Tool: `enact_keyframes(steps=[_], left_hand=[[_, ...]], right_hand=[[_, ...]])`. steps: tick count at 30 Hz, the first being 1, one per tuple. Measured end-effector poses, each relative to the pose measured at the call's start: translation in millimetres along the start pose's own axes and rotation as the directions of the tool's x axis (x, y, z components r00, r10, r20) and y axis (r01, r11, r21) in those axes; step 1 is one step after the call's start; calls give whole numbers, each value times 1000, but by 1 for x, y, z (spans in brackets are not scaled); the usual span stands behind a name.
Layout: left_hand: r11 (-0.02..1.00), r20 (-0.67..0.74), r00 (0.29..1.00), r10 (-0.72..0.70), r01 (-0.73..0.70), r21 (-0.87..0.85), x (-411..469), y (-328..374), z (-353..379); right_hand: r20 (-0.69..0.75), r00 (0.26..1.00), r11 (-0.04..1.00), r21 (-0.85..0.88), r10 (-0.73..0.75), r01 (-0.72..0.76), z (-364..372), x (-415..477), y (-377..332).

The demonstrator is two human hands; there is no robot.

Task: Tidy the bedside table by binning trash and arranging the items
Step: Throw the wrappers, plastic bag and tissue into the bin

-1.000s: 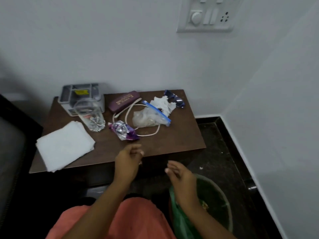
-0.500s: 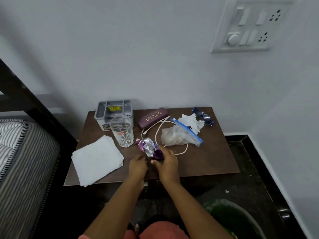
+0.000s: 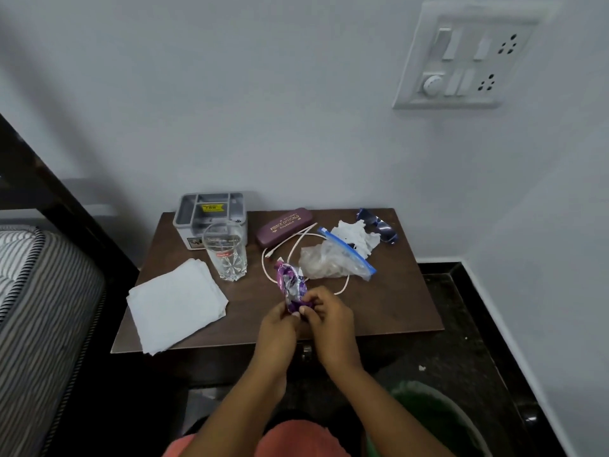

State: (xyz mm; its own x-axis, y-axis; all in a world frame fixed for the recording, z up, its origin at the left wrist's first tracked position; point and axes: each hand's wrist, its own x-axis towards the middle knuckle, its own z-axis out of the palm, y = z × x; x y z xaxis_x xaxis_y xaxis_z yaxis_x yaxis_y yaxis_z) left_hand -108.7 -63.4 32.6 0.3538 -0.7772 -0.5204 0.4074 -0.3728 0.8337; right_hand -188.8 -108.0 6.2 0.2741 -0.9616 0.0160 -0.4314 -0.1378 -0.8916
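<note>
Head view: the wrapper [image 3: 291, 285], purple and silver, is now pinched at its near end by both hands. The left hand [image 3: 276, 328] is curled with its fingertips on the wrapper's left side. The right hand [image 3: 329, 316] is curled round the right side, with its thumb on top. One second ago both hands were held empty below the front edge of the table [image 3: 395, 308], and the wrapper lay flat just right of the glass [image 3: 225, 252]. Half a second ago it had only been reached. It has since been drawn toward the front edge and raised at the near end, so the first piece of trash is judged to be in hand, with binning not yet done.

The wrapper's long axis runs from front to back. Its free end points to the back edge, leaning slightly left over the cable [image 3: 290, 245]. It is held over the front middle of the table. The bin [image 3: 438, 417] stands on the floor off the front right corner.
</note>
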Motion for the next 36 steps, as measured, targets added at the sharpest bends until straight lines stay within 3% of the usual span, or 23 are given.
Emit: enact_keyframes(steps=[5,8,10,14,19,23,26,29,31,34,36], left_hand=[[992,112,993,-30,43,-115,-44,-37,57],[993,186,976,-117,111,42,-62,-87,98],[966,164,957,-238,215,143,-71,-118,126],[871,143,892,-428,365,328,-90,-158,170],[785,88,841,-533,453,422,-93,-187,174],[799,52,880,-472,402,447,-74,-168,156],[927,88,962,-257,220,304,-45,-132,136],[987,2,998,-65,64,147,-15,-79,116],[998,-19,1000,-24,25,51,5,-44,104],[997,-27,998,-55,53,-53,30,-10,89],[985,-37,995,-92,85,-153,44,1,82]], right_hand=[[2,1000,996,-91,5,-5,-79,-48,18],[7,991,981,-148,131,-129,-124,-84,39],[0,968,946,-214,250,-244,-146,-107,63],[-22,865,817,-319,501,-481,-172,-143,114],[54,823,747,-456,565,-483,-180,-170,143],[-11,896,787,-473,444,-396,-174,-158,145],[-60,970,877,-416,235,-239,-159,-114,123],[-130,980,949,-257,153,-182,-136,-54,89],[-152,983,975,-185,98,-126,-119,-16,67],[-157,987,983,-184,-17,-13,-95,33,45],[-122,992,985,-172,-18,-4,-83,59,38]])
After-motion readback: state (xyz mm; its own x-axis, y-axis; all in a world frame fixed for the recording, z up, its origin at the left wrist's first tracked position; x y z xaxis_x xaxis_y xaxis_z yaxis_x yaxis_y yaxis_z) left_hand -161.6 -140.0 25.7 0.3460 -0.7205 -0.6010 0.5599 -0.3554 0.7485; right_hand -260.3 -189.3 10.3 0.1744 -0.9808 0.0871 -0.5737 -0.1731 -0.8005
